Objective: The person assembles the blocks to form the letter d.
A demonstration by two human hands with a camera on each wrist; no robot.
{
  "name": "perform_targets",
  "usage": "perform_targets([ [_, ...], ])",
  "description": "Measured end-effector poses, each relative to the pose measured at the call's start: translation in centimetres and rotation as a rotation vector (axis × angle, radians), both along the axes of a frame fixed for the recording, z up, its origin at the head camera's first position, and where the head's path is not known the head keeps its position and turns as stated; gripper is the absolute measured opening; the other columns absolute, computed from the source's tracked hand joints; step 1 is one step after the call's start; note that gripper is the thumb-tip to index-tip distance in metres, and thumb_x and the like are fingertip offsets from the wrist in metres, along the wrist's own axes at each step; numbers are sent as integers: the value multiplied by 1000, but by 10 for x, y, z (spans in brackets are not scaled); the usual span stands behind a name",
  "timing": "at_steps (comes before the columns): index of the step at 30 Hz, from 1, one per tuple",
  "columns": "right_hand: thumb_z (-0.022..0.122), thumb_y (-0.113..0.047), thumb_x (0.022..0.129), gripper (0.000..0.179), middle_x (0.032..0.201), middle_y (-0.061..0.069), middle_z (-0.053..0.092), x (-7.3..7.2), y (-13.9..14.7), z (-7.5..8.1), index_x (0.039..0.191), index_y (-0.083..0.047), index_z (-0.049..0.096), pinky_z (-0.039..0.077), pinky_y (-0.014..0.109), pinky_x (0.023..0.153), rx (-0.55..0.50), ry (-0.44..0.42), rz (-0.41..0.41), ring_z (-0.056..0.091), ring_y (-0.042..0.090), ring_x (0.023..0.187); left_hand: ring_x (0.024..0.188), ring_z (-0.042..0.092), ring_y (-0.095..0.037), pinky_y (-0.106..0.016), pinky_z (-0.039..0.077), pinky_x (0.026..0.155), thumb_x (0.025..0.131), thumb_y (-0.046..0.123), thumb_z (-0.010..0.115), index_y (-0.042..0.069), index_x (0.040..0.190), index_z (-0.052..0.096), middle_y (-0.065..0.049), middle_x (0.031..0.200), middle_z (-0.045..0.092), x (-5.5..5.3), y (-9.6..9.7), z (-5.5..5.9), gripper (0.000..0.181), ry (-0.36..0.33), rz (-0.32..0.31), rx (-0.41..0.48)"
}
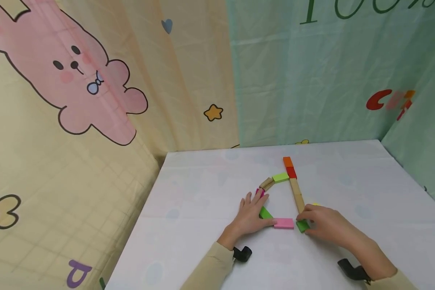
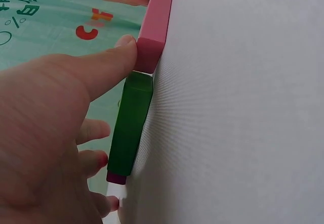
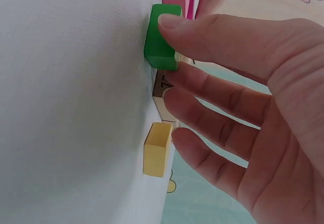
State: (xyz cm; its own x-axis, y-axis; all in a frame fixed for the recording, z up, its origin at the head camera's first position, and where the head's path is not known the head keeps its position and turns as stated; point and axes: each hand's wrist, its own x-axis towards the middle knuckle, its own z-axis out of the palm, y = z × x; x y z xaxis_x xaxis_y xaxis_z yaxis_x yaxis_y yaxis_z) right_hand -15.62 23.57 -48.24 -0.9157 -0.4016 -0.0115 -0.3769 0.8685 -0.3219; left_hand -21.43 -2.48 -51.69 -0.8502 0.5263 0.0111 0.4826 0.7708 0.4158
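Note:
Fingers spread, my left hand (image 1: pixel 249 216) lies over the left side of a ring of small domino-like blocks. Its thumb touches the end of a pink block (image 1: pixel 284 223), beside a green block (image 2: pixel 130 123); its fingertips partly cover a magenta block (image 1: pixel 257 191). With thumb and fingers, my right hand (image 1: pixel 328 223) pinches another green block (image 3: pixel 161 37) just right of the pink one. Wooden blocks (image 1: pixel 297 195) run in a line up from there. A yellow block (image 3: pixel 157 150) stands by the right fingertips, mostly hidden by that hand in the head view.
Farther back, a red block (image 1: pixel 291 172) and an orange block (image 1: pixel 288 162) continue the line. A lime block (image 1: pixel 280 177) and slanted wooden blocks (image 1: pixel 266 184) curve leftward from it. Everything lies on a white-covered table (image 1: pixel 188 241), with printed curtains (image 1: pixel 195 72) behind.

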Motion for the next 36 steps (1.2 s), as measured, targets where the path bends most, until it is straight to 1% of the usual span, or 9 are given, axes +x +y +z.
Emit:
perform_targets([
  [5, 92, -16, 71, 33, 89, -14, 56, 0, -4, 0, 100, -23, 78, 52, 31, 69, 9, 13, 9, 53, 7, 78, 152, 10, -38, -59, 12, 118, 89, 65, 63, 26, 159, 32, 1, 168, 14, 1, -1, 0, 86, -27, -7, 32],
  [11, 91, -16, 72, 31, 85, -15, 53, -2, -12, -3, 98, -23, 78, 50, 30, 67, 10, 17, 18, 51, 7, 76, 152, 11, -37, -60, 12, 117, 89, 63, 65, 26, 159, 33, 1, 167, 15, 5, -5, -2, 85, -36, 12, 36],
  [16, 91, -16, 71, 30, 84, -14, 53, -4, -13, -2, 97, -24, 77, 48, 29, 66, 18, 39, 10, 49, 6, 73, 152, 10, -38, -62, 11, 117, 90, 63, 64, 26, 159, 31, -1, 167, 15, 5, -3, -1, 85, -30, 3, 54],
  [23, 91, -16, 72, 31, 85, -13, 54, -5, -10, 0, 98, -24, 77, 48, 30, 66, 18, 31, 5, 49, 7, 74, 152, 11, -38, -62, 11, 117, 89, 65, 63, 27, 159, 31, -1, 167, 15, 3, 0, -1, 87, -11, 7, 37],
  [27, 91, -17, 72, 31, 86, -13, 54, -6, -9, 0, 98, -23, 77, 49, 31, 67, 18, 31, -2, 50, 8, 75, 152, 10, -38, -62, 11, 117, 89, 64, 65, 26, 159, 32, -2, 167, 16, 2, 0, 0, 87, -15, 6, 38],
  [36, 91, -16, 71, 31, 84, -11, 51, -7, -11, -1, 97, -23, 77, 45, 28, 63, 7, 38, -16, 47, 9, 72, 152, 11, -37, -62, 12, 117, 88, 64, 65, 27, 159, 32, 0, 167, 15, 0, 3, -1, 86, -6, 0, 19],
])
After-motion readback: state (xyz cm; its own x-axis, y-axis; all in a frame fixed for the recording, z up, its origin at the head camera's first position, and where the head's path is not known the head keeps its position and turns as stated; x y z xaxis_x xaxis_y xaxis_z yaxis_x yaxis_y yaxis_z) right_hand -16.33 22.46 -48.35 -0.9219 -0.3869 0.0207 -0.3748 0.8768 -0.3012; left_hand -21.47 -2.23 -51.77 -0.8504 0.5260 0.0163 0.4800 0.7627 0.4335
